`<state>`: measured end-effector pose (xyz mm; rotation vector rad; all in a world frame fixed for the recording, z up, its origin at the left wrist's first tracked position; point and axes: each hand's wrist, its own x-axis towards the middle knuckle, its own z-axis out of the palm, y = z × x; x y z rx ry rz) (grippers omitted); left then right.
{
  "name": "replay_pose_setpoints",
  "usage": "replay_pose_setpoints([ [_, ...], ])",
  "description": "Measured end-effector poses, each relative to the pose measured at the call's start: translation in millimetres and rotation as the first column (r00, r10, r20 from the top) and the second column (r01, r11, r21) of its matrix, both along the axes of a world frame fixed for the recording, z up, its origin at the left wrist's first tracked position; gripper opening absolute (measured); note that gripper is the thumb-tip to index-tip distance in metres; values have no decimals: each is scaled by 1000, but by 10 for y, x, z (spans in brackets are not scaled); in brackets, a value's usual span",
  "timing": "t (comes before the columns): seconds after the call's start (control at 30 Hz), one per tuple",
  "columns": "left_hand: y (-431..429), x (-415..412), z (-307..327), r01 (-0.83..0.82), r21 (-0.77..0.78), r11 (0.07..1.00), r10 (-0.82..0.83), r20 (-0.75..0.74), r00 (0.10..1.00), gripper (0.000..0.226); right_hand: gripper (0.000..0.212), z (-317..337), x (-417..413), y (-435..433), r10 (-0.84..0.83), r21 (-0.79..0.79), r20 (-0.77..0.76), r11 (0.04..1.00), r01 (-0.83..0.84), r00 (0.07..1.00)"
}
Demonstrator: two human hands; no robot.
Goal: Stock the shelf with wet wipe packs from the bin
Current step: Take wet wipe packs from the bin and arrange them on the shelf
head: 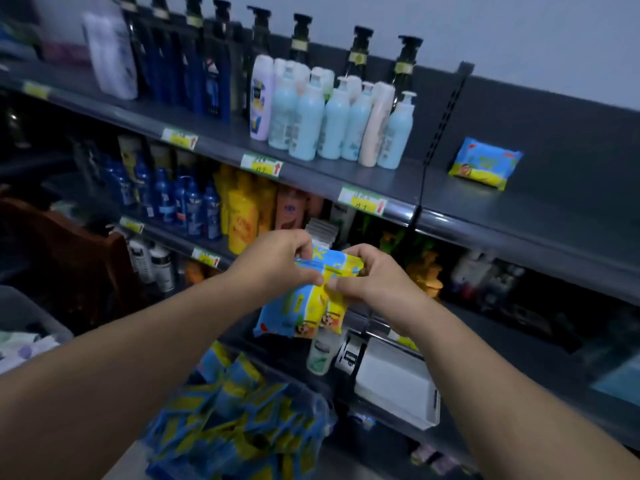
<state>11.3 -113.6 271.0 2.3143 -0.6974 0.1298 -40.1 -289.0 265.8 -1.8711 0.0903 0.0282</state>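
Both hands up, centre frame. Left hand (275, 261) fingers curled, pinched on top edge of wet wipe packs (299, 313). Right hand (372, 278) fingers curled too, pinched on same bundle from other side. Packs hung below hands, in front of lower shelves, above bin (325, 419). Bin held blurred heap of blue-yellow packs. Single pack (485, 163) lay on top shelf (519, 211), right of pale blue bottles (332, 123), well apart.

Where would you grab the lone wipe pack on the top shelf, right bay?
Probably by its two short ends, coming from the front. The wipe pack seems to stand on a long edge, tilted back toward the back panel, so there's little room behind it, while both ends are free.
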Motion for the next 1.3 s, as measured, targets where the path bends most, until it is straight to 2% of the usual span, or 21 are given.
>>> replay_pose_setpoints([
  [0.1,-109,-14,169,28,-92,995,-28,6,1000,28,40,184,-74,-36,-81,-45,77,995,85,994],
  [0.23,-282,-66,369,103,-154,983,-93,69,993,18,35,376,-163,-147,-165,-43,169,984,175,972],
  [0.3,-349,-68,461,77,-211,975,-58,93,994,16,33,475,-208,-203,-202,4,193,979,205,960],
  [0.37,-400,-50,543,16,-291,957,6,75,997,38,31,579,-232,-291,-284,111,212,958,265,935],
  [0.43,-459,-35,599,-47,-350,935,44,-17,999,66,29,704,-251,-420,-394,247,211,907,341,895],
  [0.53,-593,-45,636,-155,-452,878,-3,-330,944,89,25,883,-258,-672,-515,428,160,805,411,842],
  [0.57,-659,-53,647,-176,-502,847,-83,-451,888,87,25,922,-249,-764,-541,478,139,770,422,829],
  [0.6,-737,-69,667,-180,-541,822,-184,-550,815,75,25,957,-233,-845,-555,521,122,742,422,823],
  [0.67,-936,-91,733,-146,-610,779,-372,-637,675,33,26,1001,-192,-991,-553,577,102,710,404,827],
  [0.7,-1057,-82,772,-148,-646,749,-423,-638,643,17,26,1017,-166,-1071,-550,596,95,699,395,830],
  [0.77,-1309,-7,849,-194,-691,697,-433,-620,654,10,25,1045,-113,-1268,-541,620,88,687,379,836],
  [0.87,-1657,174,964,-219,-678,702,-336,-586,737,17,26,1120,-32,-1647,-473,506,123,786,355,872],
  [0.97,-2003,410,1050,-192,-635,748,-239,-529,815,18,26,1178,90,-2066,-406,207,175,906,369,897],
  [1.1,-2552,683,1151,-119,-548,828,-110,-366,924,18,22,1188,363,-2642,-369,-72,205,918,390,906],
  [1.17,-2839,802,1192,-112,-521,846,-71,-319,945,15,20,1180,512,-2906,-343,-172,195,910,377,919],
  [1.3,-3350,1092,1228,-118,-488,865,-22,-272,962,17,22,1153,798,-3352,-340,-225,175,900,373,924],
])
